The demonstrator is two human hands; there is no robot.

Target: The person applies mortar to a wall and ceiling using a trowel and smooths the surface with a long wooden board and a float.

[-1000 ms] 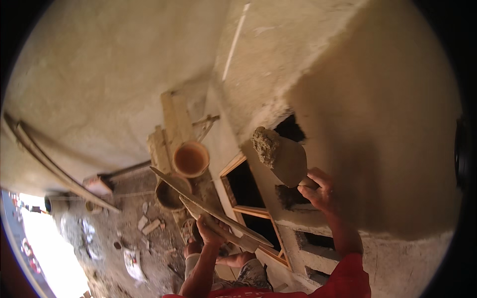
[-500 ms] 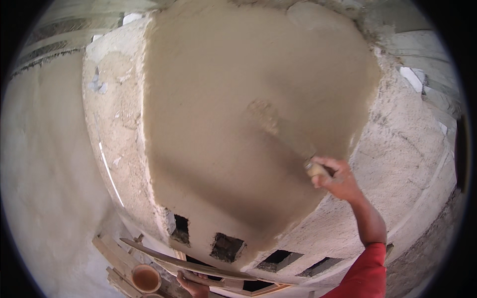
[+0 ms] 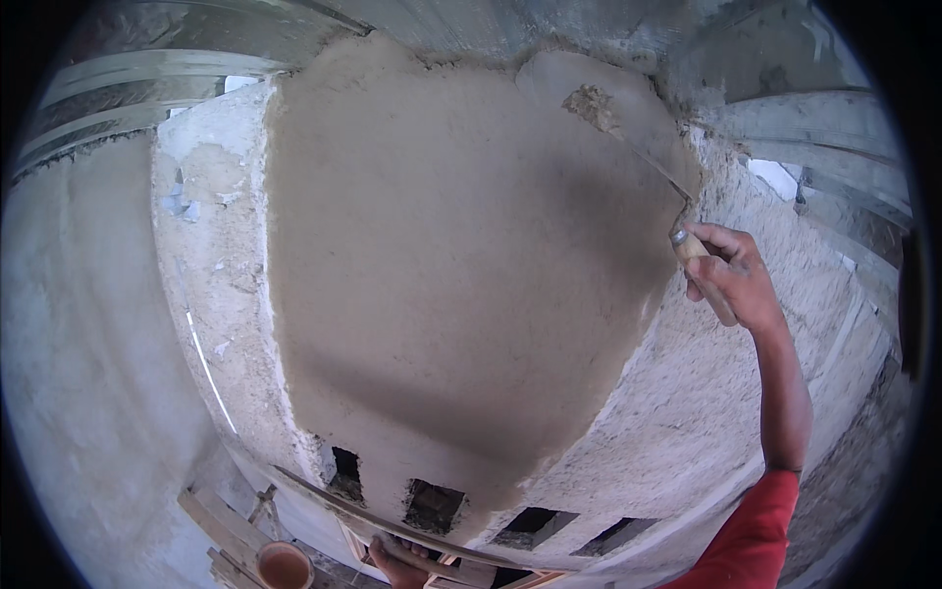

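My right hand [image 3: 743,282] is closed around the wooden handle of a trowel [image 3: 691,247], at the right side of the wall. The thin blade points up and left, and a lump of mortar [image 3: 589,105] shows at its tip, by the top right of the smooth wet plaster [image 3: 442,245]. Whether the lump sits on the blade or touches the wall, I cannot tell. Low in the view, my left hand [image 3: 397,566] grips a long wooden plastering float [image 3: 358,512] by the handle on its near side. Part of that hand is cut off by the lower edge.
Rough bare wall [image 3: 726,393] borders the plaster on the right, with a pale strip [image 3: 211,245] on the left. Several square openings [image 3: 435,506] line the wall's lower part. A reddish-brown bucket [image 3: 285,566] stands near wooden planks [image 3: 221,525]. Ceiling beams [image 3: 157,67] run overhead.
My right hand has carried the trowel up and to the right, from mid-plaster toward the top right. The view has tilted to show more ceiling. My left hand still holds the float.
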